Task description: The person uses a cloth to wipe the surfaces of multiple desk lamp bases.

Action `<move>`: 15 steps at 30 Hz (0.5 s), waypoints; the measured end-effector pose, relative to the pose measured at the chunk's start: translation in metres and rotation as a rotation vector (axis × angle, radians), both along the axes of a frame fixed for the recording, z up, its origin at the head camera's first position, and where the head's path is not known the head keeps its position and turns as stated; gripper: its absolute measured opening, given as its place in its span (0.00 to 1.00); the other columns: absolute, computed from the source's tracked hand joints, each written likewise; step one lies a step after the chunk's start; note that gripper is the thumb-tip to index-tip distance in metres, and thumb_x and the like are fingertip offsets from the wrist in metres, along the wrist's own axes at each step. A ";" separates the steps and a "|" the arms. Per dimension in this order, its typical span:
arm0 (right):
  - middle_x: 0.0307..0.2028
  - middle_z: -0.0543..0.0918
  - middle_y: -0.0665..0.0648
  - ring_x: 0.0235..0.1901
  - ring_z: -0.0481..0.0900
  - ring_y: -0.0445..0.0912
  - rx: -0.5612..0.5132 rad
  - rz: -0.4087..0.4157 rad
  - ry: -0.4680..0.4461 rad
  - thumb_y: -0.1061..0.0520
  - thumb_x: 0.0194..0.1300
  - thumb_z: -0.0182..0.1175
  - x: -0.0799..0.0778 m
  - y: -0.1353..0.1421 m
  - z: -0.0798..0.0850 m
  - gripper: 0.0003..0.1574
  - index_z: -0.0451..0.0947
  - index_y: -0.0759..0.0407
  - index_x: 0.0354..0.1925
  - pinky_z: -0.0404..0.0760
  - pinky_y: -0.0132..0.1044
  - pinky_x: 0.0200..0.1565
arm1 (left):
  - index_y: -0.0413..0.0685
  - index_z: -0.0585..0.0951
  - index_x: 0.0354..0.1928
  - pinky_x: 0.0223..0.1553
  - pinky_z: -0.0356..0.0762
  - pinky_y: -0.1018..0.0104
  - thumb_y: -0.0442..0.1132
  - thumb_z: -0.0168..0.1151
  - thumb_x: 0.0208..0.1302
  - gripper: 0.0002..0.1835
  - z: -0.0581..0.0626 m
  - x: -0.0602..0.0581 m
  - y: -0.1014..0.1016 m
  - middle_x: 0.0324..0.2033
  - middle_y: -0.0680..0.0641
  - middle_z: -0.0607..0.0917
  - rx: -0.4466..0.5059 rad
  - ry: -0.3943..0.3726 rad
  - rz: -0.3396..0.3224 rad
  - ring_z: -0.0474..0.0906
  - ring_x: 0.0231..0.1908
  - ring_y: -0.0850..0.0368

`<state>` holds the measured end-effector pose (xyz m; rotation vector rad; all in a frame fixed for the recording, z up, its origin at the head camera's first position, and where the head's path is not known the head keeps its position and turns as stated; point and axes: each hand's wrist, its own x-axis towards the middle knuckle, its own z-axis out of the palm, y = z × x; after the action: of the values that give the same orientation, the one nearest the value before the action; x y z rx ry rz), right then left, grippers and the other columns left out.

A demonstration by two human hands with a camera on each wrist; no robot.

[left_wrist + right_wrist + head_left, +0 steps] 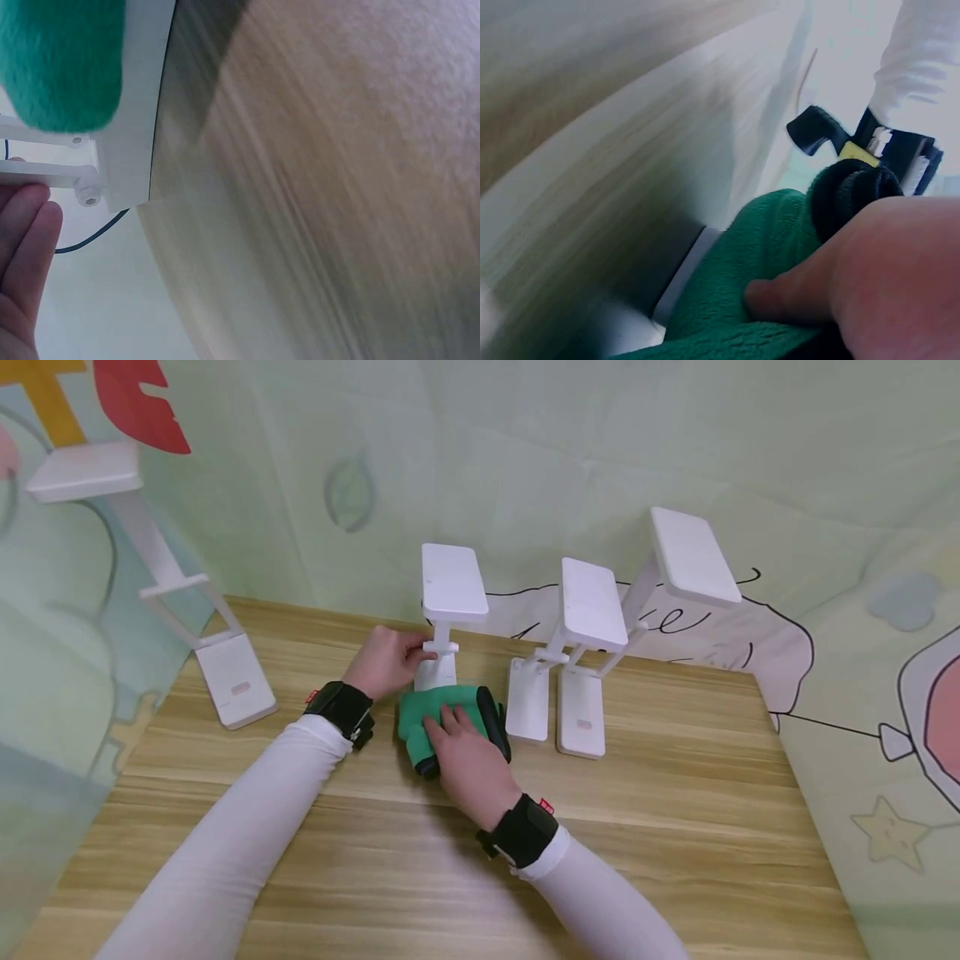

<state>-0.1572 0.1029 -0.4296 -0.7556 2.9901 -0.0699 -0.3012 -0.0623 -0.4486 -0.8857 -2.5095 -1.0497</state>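
A white desk lamp [453,583] stands at the middle back of the table, its flat head above a jointed arm. My left hand [385,662] grips the lower arm; in the left wrist view its fingers [34,225] lie against the white bar beside a hinge. A green cloth [420,710] with dark edges covers much of the lamp's base [139,150]. My right hand [476,768] rests on top of the cloth and presses it down, its fingers extended. The thumb [769,296] lies against the green fabric in the right wrist view.
Two similar white lamps, a shorter one [592,602] and a taller one [693,556], stand close on the right. Another lamp [236,681] is at the far left. A printed cloth wall [525,460] borders the wooden table [360,877]. A dark cord [94,238] runs behind the held lamp.
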 end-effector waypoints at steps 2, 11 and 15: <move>0.66 0.71 0.66 0.65 0.65 0.58 -0.011 0.010 -0.019 0.67 0.64 0.60 0.004 0.002 0.003 0.33 0.70 0.59 0.67 0.75 0.46 0.58 | 0.42 0.87 0.37 0.21 0.74 0.63 0.37 0.69 0.63 0.05 0.000 0.001 0.001 0.23 0.48 0.85 0.002 0.002 0.001 0.74 0.20 0.60; 0.54 0.80 0.55 0.52 0.75 0.44 -0.133 0.068 -0.010 0.69 0.57 0.63 0.030 0.007 0.031 0.38 0.70 0.56 0.66 0.83 0.39 0.44 | 0.42 0.87 0.39 0.21 0.70 0.64 0.38 0.67 0.66 0.06 -0.006 0.005 0.009 0.25 0.44 0.87 0.076 -0.044 0.025 0.70 0.18 0.59; 0.54 0.80 0.54 0.52 0.75 0.44 -0.125 0.090 -0.003 0.69 0.57 0.62 0.042 0.006 0.043 0.36 0.72 0.56 0.65 0.84 0.41 0.44 | 0.43 0.87 0.43 0.22 0.69 0.64 0.40 0.66 0.66 0.09 -0.001 0.008 0.019 0.26 0.45 0.87 0.052 -0.062 0.010 0.70 0.18 0.59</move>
<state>-0.1151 0.1090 -0.3861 -0.9009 2.9668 -0.2556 -0.2935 -0.0435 -0.4493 -0.8374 -2.5215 -1.1509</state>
